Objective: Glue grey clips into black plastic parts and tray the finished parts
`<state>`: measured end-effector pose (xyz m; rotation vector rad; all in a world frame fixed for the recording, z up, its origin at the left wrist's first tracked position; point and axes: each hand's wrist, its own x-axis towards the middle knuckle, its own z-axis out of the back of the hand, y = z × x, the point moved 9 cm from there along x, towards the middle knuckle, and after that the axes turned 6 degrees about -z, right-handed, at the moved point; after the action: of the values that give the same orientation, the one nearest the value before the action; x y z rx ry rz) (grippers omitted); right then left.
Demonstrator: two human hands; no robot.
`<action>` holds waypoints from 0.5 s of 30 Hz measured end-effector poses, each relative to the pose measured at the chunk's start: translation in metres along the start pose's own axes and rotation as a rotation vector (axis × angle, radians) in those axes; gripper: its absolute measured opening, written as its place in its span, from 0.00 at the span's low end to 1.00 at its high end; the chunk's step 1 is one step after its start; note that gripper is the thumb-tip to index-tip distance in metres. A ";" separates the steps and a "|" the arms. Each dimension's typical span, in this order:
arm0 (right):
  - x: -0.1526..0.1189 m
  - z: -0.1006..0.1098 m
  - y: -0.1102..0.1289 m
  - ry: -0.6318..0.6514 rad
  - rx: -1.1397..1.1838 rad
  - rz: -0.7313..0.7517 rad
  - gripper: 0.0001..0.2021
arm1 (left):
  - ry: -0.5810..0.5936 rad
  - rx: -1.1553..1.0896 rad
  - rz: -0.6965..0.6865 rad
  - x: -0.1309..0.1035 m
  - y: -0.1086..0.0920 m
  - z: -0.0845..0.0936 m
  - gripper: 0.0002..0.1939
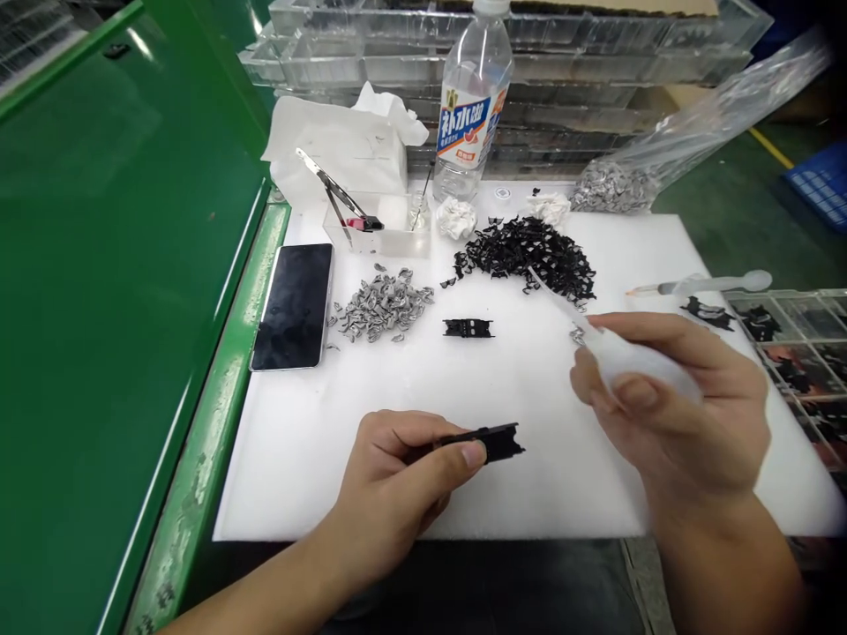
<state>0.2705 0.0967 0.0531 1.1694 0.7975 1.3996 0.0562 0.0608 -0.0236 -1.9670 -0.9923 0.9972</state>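
Part [501,443] lies lengthwise left to right, notched end rightward, pinched in the left hand [414,476]. The right hand [681,406] grips a bottle [652,370].

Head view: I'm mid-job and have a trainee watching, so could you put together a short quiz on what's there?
1. What does the left hand hold? (a) a crumpled tissue (b) a black plastic part (c) tweezers
2. True or false: the right hand holds a squeeze bottle whose thin nozzle is apart from the black plastic part.
3. Fill in the blank: in the picture, the phone lies to the ____ of the pile of gray pieces.

Key: 1 b; 2 true; 3 left
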 end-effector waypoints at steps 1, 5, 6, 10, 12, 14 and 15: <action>0.000 0.006 0.001 -0.048 0.068 0.002 0.15 | -0.011 0.010 -0.001 -0.001 0.000 0.001 0.22; 0.005 0.006 -0.002 -0.079 0.392 -0.093 0.16 | -0.018 0.079 -0.012 -0.002 -0.002 0.003 0.21; 0.007 0.003 -0.004 -0.076 0.435 -0.141 0.19 | -0.012 0.102 -0.024 -0.002 -0.004 0.002 0.20; 0.008 -0.007 -0.004 -0.073 0.497 -0.222 0.18 | 0.003 0.179 -0.068 -0.001 -0.010 -0.001 0.16; 0.005 -0.008 -0.006 -0.077 0.512 -0.221 0.13 | 0.019 0.206 -0.091 0.000 -0.012 -0.003 0.16; 0.000 -0.008 -0.009 -0.070 0.512 -0.210 0.17 | 0.030 0.242 -0.122 0.000 -0.015 -0.005 0.16; -0.002 -0.007 -0.011 -0.074 0.502 -0.205 0.21 | 0.034 0.259 -0.138 0.000 -0.016 -0.006 0.16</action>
<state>0.2668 0.0972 0.0403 1.4597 1.2230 1.0068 0.0559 0.0671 -0.0074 -1.6750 -0.9172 0.9608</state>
